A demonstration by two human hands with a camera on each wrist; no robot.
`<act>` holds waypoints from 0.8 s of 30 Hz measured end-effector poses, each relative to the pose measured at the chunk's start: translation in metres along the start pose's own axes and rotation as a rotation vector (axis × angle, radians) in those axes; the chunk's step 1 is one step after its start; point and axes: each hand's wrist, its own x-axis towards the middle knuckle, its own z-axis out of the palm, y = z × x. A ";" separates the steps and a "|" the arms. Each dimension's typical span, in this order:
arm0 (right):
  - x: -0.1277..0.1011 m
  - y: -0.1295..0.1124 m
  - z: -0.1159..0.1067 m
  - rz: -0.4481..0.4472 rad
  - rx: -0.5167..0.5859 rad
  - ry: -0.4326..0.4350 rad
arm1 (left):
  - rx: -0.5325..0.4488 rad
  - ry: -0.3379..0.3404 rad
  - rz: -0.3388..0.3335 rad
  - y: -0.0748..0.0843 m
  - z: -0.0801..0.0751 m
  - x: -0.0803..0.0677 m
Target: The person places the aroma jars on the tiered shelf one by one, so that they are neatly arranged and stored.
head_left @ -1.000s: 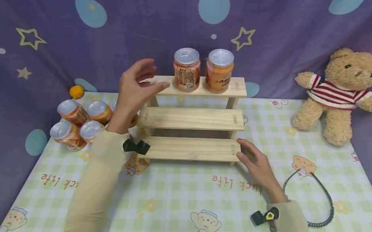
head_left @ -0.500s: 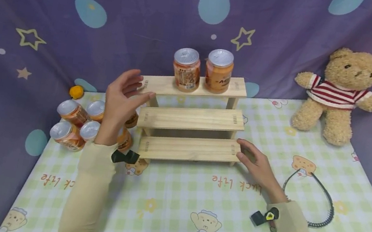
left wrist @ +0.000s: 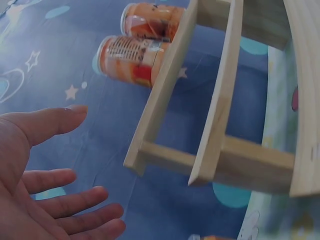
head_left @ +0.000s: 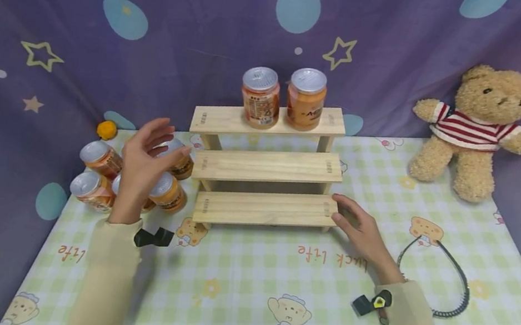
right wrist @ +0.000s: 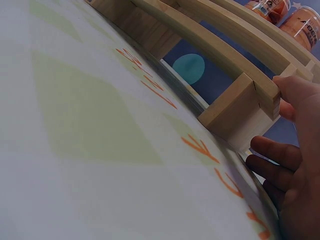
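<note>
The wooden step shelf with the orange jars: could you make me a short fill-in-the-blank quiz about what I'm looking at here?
1. On the top step of the wooden shelf stand ____ orange jars.
2. The right hand touches the right end of the shelf's ____ step.
3. The left hand, fingers spread and holding nothing, hovers over the cluster of jars lying to the ____ of the shelf.
4. The teddy bear wears a red-and-white ____ shirt.

Missing words: two; lowest; left; striped
</note>
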 end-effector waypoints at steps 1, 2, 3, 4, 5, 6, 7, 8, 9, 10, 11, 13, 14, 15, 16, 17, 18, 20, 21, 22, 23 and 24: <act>0.000 0.000 0.000 -0.002 -0.003 0.001 | 0.007 0.010 -0.003 -0.002 -0.002 -0.001; 0.000 0.000 0.000 -0.003 -0.005 0.002 | 0.014 0.019 -0.005 -0.004 -0.004 -0.001; 0.000 0.001 0.000 -0.005 -0.009 0.003 | 0.022 0.028 -0.004 -0.006 -0.006 -0.002; 0.000 0.001 0.000 -0.007 -0.013 0.004 | 0.024 0.038 -0.005 -0.008 -0.007 -0.003; 0.000 0.002 0.000 -0.008 -0.015 0.004 | 0.028 0.047 -0.007 -0.009 -0.008 -0.003; 0.000 0.002 0.000 -0.010 -0.020 0.004 | 0.031 0.054 -0.010 -0.011 -0.010 -0.004; 0.000 0.002 0.000 -0.012 -0.021 0.004 | 0.033 0.060 -0.017 -0.013 -0.011 -0.005; 0.000 0.002 0.000 -0.011 -0.020 0.004 | 0.030 0.064 -0.019 -0.014 -0.013 -0.006; 0.000 0.002 0.000 -0.011 -0.018 0.003 | 0.029 0.068 -0.023 -0.016 -0.014 -0.007; 0.000 0.002 0.000 -0.011 -0.018 0.003 | 0.031 0.070 -0.031 -0.018 -0.015 -0.007; 0.000 0.002 0.000 -0.011 -0.017 0.003 | 0.033 0.075 -0.036 -0.021 -0.017 -0.008; 0.000 0.002 0.000 -0.009 -0.016 0.001 | 0.038 0.086 -0.051 -0.025 -0.021 -0.009; 0.000 0.002 0.000 -0.009 -0.019 0.000 | 0.038 0.093 -0.057 -0.027 -0.023 -0.010; 0.000 0.002 0.000 -0.009 -0.022 0.000 | 0.035 0.099 -0.068 -0.029 -0.025 -0.010; 0.000 0.002 0.000 -0.009 -0.022 -0.001 | 0.033 0.106 -0.079 -0.031 -0.027 -0.011; 0.000 0.002 0.000 -0.008 -0.024 -0.001 | 0.025 0.113 -0.086 -0.034 -0.029 -0.011; 0.000 0.002 0.000 -0.006 -0.021 -0.001 | 0.014 0.119 -0.093 -0.036 -0.031 -0.012; 0.000 0.001 -0.001 -0.004 -0.018 -0.001 | -0.023 0.132 -0.101 -0.040 -0.035 -0.013; 0.000 0.001 -0.001 -0.003 -0.016 -0.001 | -0.045 0.138 -0.105 -0.042 -0.037 -0.013; 0.000 0.001 -0.001 -0.003 -0.014 0.000 | -0.059 0.146 -0.105 -0.044 -0.039 -0.014; 0.000 0.000 -0.001 -0.004 -0.016 0.000 | -0.061 0.152 -0.101 -0.046 -0.041 -0.014; 0.000 0.000 -0.001 -0.004 -0.016 -0.001 | -0.058 0.159 -0.099 -0.048 -0.043 -0.015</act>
